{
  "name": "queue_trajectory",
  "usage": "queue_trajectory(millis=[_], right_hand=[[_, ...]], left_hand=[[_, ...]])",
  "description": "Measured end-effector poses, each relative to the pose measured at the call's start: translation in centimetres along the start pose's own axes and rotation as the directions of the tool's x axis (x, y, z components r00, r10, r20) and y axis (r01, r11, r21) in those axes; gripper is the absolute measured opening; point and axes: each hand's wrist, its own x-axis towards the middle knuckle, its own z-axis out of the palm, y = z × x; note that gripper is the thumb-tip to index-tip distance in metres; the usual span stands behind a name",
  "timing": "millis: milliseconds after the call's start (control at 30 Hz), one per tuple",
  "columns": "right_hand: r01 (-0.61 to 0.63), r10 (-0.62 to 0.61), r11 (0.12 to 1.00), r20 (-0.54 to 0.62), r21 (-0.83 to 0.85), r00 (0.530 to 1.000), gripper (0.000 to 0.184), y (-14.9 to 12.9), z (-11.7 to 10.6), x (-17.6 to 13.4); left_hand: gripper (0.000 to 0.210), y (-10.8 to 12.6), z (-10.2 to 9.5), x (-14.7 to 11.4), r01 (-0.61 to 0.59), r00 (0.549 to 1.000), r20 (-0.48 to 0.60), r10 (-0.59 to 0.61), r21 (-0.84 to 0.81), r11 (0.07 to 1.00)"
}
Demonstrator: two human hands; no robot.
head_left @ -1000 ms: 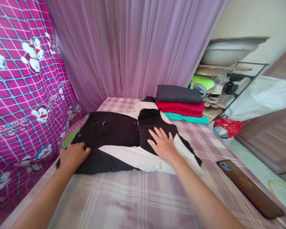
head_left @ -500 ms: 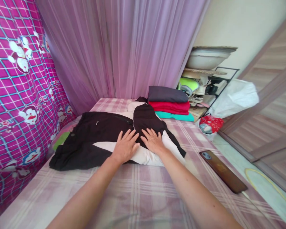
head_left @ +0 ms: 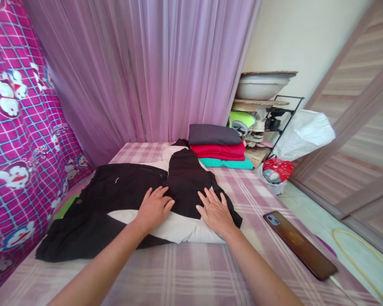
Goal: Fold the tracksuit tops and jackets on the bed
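A black and white jacket (head_left: 127, 187) lies spread on the plaid bedsheet (head_left: 191, 276), its hood or collar end to the right unclear, with one dark sleeve folded across it. My left hand (head_left: 155, 208) rests flat on the middle of the garment, fingers outstretched. On its right part, by the folded sleeve, my right hand (head_left: 215, 210) presses palm down with fingers spread. Neither hand grips the cloth. Just beyond the jacket stands a stack of folded clothes: dark grey (head_left: 213, 134) on top, red (head_left: 217, 151) in the middle, turquoise (head_left: 226, 163) at the bottom.
To the right lies a phone (head_left: 300, 244) with a cable plugged in. Behind the bed's right edge are a shoe rack (head_left: 282, 112) bearing a basin (head_left: 261, 87), and white and red bags (head_left: 306, 131). Purple curtains (head_left: 147, 72) hang behind; a patterned pink cloth (head_left: 15, 136) hangs left.
My hands have moved apart over the jacket, the right one toward its right edge. The camera view has shifted, so the scene sits further left and the jacket lower.
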Motion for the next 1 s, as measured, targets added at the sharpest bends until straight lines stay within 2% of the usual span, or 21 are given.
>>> queue_trajectory(millis=[100, 200, 267, 367, 500, 633, 767, 867, 1000], right_hand=[[0.001, 0.0, 1.0, -0.01, 0.02, 1.0, 0.056, -0.1, 0.1, -0.1], [-0.001, 0.003, 0.999, -0.026, 0.047, 1.0, 0.056, -0.1, 0.2, -0.2], [0.004, -0.001, 0.998, -0.039, 0.064, 0.999, 0.056, 0.0, 0.2, -0.3], [0.016, -0.012, 0.996, -0.053, 0.085, 0.999, 0.057, 0.0, 0.3, -0.3], [0.023, -0.016, 0.992, -0.06, 0.122, 0.998, 0.058, 0.0, 0.1, -0.4], [0.016, -0.008, 0.988, -0.051, 0.156, 0.999, 0.059, 0.0, -0.3, -0.4], [0.022, -0.014, 0.986, -0.049, 0.167, 0.999, 0.059, 0.0, -0.4, -0.3], [0.02, -0.006, 0.986, -0.084, 0.166, 0.996, 0.058, 0.1, -0.1, -0.2], [-0.005, 0.038, 0.986, -0.198, 0.166, 0.979, 0.055, 0.0, 0.6, -0.3]], left_hand=[[0.043, -0.5, -2.4, 3.9, -0.069, 0.997, -0.034, 0.069, 0.011, 0.998], [0.036, 0.0, -3.6, 9.4, -0.178, 0.983, -0.034, 0.181, 0.077, 0.981], [0.035, 0.9, -3.3, 13.3, -0.253, 0.967, 0.013, 0.254, 0.142, 0.957], [0.04, 2.6, -1.7, 18.5, -0.385, 0.923, 0.094, 0.373, 0.25, 0.889], [0.043, 3.9, 0.8, 23.2, -0.483, 0.875, 0.122, 0.469, 0.291, 0.826], [0.034, 3.7, 2.5, 25.4, -0.559, 0.828, 0.181, 0.53, 0.325, 0.763], [0.02, 2.3, 2.3, 26.1, -0.592, 0.805, 0.247, 0.54, 0.4, 0.7], [0.016, 0.6, 0.2, 25.7, -0.604, 0.791, 0.254, 0.557, 0.473, 0.642], [0.017, -2.5, -4.7, 23.6, -0.57, 0.801, 0.218, 0.558, 0.565, 0.597]])
